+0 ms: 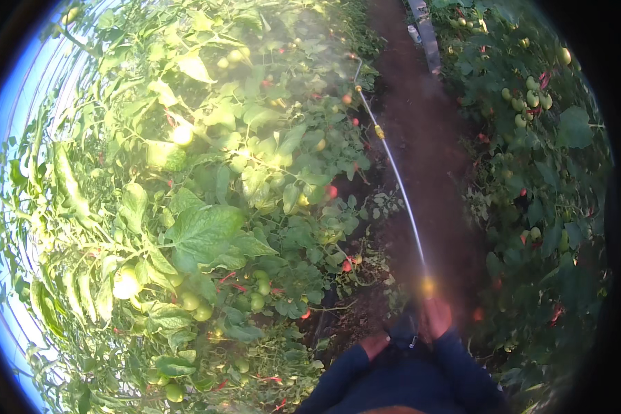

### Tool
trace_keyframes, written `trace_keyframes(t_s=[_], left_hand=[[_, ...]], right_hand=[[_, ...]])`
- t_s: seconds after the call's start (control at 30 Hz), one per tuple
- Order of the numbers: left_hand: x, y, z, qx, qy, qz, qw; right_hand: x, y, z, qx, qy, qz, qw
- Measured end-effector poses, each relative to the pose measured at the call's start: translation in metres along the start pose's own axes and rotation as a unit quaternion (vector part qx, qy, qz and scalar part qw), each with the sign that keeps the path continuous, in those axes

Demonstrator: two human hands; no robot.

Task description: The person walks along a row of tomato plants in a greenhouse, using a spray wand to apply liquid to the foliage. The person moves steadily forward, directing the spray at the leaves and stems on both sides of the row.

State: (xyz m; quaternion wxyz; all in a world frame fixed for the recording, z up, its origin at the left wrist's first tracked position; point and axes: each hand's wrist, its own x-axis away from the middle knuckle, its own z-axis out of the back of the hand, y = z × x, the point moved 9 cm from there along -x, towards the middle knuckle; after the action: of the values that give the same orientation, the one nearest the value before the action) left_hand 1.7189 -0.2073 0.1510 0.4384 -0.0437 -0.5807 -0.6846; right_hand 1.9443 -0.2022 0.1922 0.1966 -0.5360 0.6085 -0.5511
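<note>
My right hand (pixel 438 316) is closed round the lower end of a long metal spray lance (pixel 401 181), just below its yellow fitting. The lance runs up and slightly left along the soil path, and its bent nozzle end reaches the edge of the left-hand tomato plants (pixel 207 238). Whitish mist hangs about the nozzle and over the upper leaves. My left hand (pixel 375 345) is low in front of my body, beside a dark item with a small metal clip; its fingers are largely hidden, and what it holds cannot be made out.
Tomato plants with green and red fruit line the left side, and another row (pixel 538 181) stands at the right. Between them runs a brown soil path (pixel 429 150). A grey plank (pixel 427 39) and a small white bottle (pixel 414 34) lie at its far end.
</note>
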Motion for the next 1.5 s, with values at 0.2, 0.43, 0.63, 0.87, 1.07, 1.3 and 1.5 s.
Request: trace_keyframes(t_s=[0.2,0.43,0.63,0.87,1.07,1.3,1.5], left_hand=[[-0.039,0.035,0.051,0.079,-0.010,0.007,0.997],[-0.077,0.065,0.089,0.047,-0.022,-0.027,0.998],[-0.107,0.062,0.109,0.047,-0.037,0.009,0.998],[-0.151,0.067,0.133,0.084,-0.003,0.026,0.996],[-0.193,0.098,0.149,0.087,-0.013,0.098,0.991],[-0.252,0.143,0.160,0.085,0.011,0.050,0.995],[-0.293,0.182,0.167,0.071,0.030,0.032,0.997]], right_hand=[[-0.058,0.033,0.006,0.171,-0.009,-0.091,0.981],[-0.098,0.066,0.005,0.054,0.018,-0.260,0.964],[-0.131,0.066,-0.004,-0.025,0.013,-0.362,0.932],[-0.194,-0.002,-0.029,-0.048,0.011,-0.321,0.946],[-0.250,-0.056,-0.020,-0.029,0.030,-0.247,0.968],[-0.310,-0.117,0.000,-0.045,-0.012,-0.169,0.985],[-0.333,-0.167,0.026,0.032,-0.025,-0.119,0.992]])
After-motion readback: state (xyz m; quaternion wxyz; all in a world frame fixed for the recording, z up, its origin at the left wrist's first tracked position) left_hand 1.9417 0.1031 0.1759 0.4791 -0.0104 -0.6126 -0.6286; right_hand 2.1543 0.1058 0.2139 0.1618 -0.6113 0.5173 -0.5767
